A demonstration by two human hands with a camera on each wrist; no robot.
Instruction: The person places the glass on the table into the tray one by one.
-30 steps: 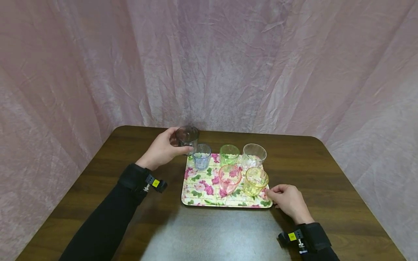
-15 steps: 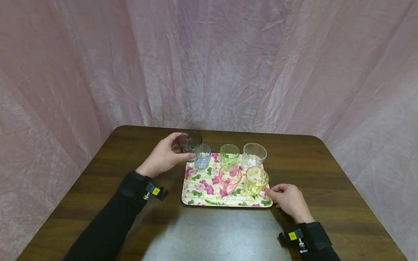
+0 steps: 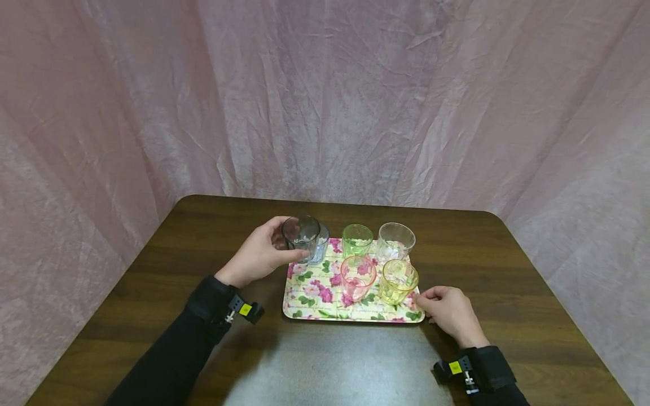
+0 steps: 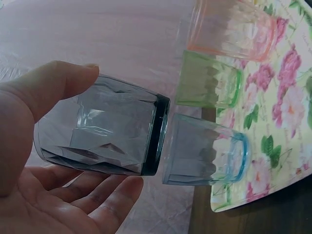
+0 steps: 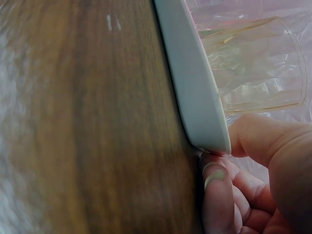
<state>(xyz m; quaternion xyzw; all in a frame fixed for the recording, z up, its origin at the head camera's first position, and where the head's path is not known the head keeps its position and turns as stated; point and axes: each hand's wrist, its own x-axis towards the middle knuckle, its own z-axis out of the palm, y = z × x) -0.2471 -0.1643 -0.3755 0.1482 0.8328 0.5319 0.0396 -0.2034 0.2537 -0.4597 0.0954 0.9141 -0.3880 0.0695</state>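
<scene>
My left hand point(image 3: 260, 255) grips a dark grey faceted glass point(image 3: 301, 232), thumb on the near side and fingers behind. In the left wrist view the grey glass point(image 4: 114, 129) hangs beside a light blue glass point(image 4: 202, 151), its base raised off the tray. From the head view it partly covers the blue glass point(image 3: 323, 248) at the back left of the flowered tray point(image 3: 307, 301). At the tray's front right corner my right hand point(image 3: 449, 316) pinches the rim. The right wrist view shows the thumb point(image 5: 253, 139) against the tray's side point(image 5: 197, 87), fingertips under its corner.
On the tray stand a green glass point(image 3: 357, 239) and a clear glass point(image 3: 396, 239) at the back, a pink glass point(image 3: 358, 279) and a yellow glass point(image 3: 398, 282) in front. The wooden table point(image 3: 508, 282) ends at a pink curtain point(image 3: 325, 101).
My left hand has carried the grey glass toward me and slightly right, lowering it closer to the tray beside the blue glass. The right hand has stayed at the corner.
</scene>
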